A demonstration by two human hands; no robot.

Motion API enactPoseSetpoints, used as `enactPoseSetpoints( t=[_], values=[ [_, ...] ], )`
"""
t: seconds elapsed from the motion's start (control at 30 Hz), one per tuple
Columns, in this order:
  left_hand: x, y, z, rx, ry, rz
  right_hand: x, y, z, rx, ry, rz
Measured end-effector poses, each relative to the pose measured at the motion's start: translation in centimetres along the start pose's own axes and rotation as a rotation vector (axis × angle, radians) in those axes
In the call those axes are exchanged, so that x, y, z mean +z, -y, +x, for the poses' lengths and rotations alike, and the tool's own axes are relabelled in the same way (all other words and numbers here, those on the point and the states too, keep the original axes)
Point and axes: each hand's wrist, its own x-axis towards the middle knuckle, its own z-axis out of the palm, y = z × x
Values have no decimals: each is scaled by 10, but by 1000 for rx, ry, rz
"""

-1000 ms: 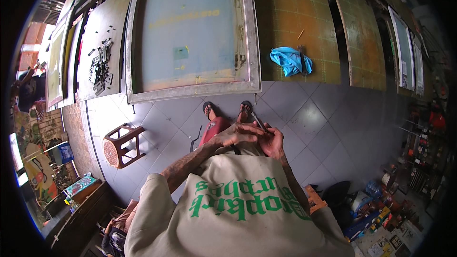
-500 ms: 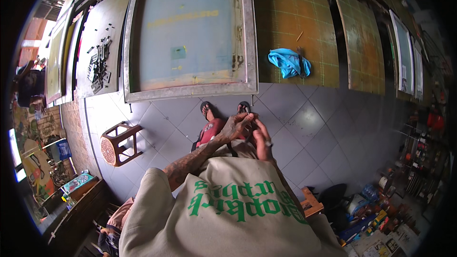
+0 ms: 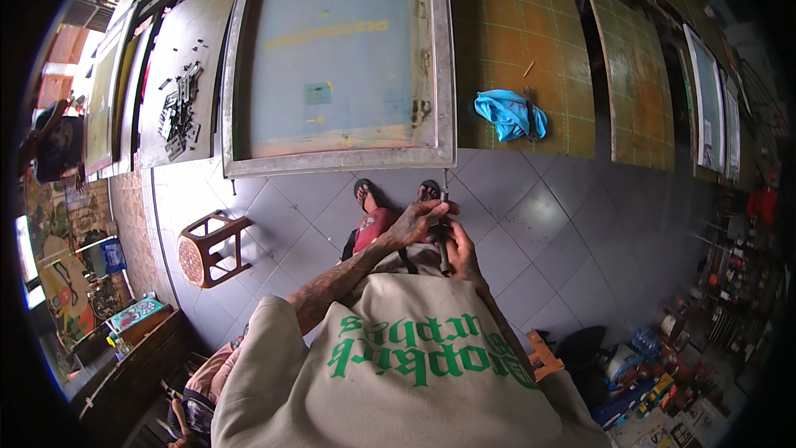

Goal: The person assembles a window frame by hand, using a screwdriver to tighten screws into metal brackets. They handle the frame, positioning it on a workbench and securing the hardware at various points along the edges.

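Brown stool [image 3: 206,247] on the tiles at left, framed screen [image 3: 340,62] ahead, blue rag [image 3: 510,114] on the green table [image 3: 539,41] (well apart). Left hand [image 3: 419,220] and right hand [image 3: 458,247] both closed around a thin dark tool [image 3: 444,228], upright, in front of the torso.

stool [image 3: 207,247] left, cloth [image 3: 510,114] on table [image 3: 531,41]

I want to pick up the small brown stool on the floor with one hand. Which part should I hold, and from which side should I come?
The brown stool lies tipped on its side on the grey tiles, its round seat facing lower left and its legs pointing up and right. Probably grip one leg or a rung between the legs, coming from above on the leg side: the bars are thin enough for a hand to close around, the seat is not.
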Motion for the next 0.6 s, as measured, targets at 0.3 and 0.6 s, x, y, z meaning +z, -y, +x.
enactPoseSetpoints(
  t=[0.3, 0.6],
  values=[
    [3, 12, 15, 15, -33, -105, -27, 63, 29, 161, 176, 399],
    [1, 12, 17, 65, -116, -131, -29, 83, 44, 315, 259, 512]
  ],
)
